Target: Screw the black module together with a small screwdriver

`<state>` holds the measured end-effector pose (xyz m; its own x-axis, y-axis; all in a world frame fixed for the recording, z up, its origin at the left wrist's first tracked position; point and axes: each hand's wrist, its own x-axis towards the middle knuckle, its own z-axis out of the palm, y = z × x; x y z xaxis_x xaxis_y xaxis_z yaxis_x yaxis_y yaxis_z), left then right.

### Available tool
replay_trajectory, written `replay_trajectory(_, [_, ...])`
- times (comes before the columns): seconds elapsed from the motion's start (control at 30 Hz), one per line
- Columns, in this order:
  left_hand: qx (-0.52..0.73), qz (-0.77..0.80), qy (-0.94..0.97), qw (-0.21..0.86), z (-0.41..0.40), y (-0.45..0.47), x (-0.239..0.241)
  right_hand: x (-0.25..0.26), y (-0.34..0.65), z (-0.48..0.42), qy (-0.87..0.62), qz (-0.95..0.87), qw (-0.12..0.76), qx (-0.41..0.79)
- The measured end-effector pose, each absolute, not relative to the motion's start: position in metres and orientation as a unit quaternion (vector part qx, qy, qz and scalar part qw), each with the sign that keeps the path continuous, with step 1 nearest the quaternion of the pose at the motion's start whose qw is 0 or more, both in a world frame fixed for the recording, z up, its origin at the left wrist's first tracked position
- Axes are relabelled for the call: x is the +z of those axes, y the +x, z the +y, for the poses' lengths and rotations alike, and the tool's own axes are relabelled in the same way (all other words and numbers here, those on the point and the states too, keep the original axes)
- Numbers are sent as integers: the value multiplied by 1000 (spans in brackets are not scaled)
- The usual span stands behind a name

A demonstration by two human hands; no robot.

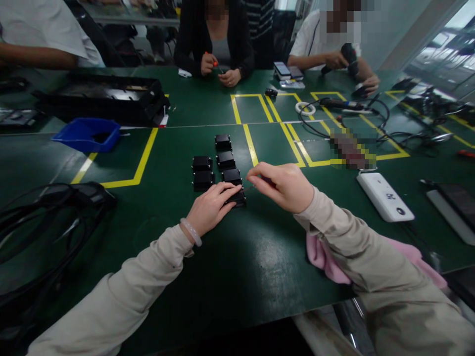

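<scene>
Several small black boxes lie in two short rows on the green table (230, 277). My left hand (210, 207) rests fingers-down on the nearest black box (238, 198), pressing it against the table. My right hand (285, 187) is closed in a pinch on a thin dark tool (249, 188) whose tip points at that same box. The other black boxes (224, 159) sit just beyond, untouched. Beige sleeves cover both my arms, and a pale bracelet is on my left wrist.
A blue bin (87, 134) and a long black tray (100, 99) lie at the far left, with black cables (55, 207) nearer. A white device (384, 196) and a pink cloth (322, 257) are to my right. Other people work across the table; one holds a powered screwdriver (349, 54).
</scene>
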<state>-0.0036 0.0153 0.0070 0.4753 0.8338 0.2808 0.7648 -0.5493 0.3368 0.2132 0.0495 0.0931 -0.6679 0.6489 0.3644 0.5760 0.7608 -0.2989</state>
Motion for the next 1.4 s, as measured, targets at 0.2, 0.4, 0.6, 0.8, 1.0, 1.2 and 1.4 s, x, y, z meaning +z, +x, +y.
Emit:
replay_trajectory(0.2, [200,469,856,82,16,-4,8,99,221,72,-366,-907,208,-2])
replay_trajectory(0.4, [197,465,859,83,18,-5,8,62,237,65,-389,-918,-30,-70])
replay_trajectory(0.6, [191,472,858,73,18,-6,7,25,255,51,-391,-915,-82,-50])
replay_trajectory(0.8, [194,476,855,71,17,-5,9,17,264,51,-383,-923,-22,-15])
replay_trajectory(1.0, [184,479,856,68,18,-6,10,25,290,63,-428,-899,81,39])
replay_trajectory(1.2, [180,480,855,71,19,-7,8,10,299,70,-454,-880,117,73])
replay_trajectory(1.4, [173,479,857,70,19,-8,6,5,312,88,-471,-856,182,110])
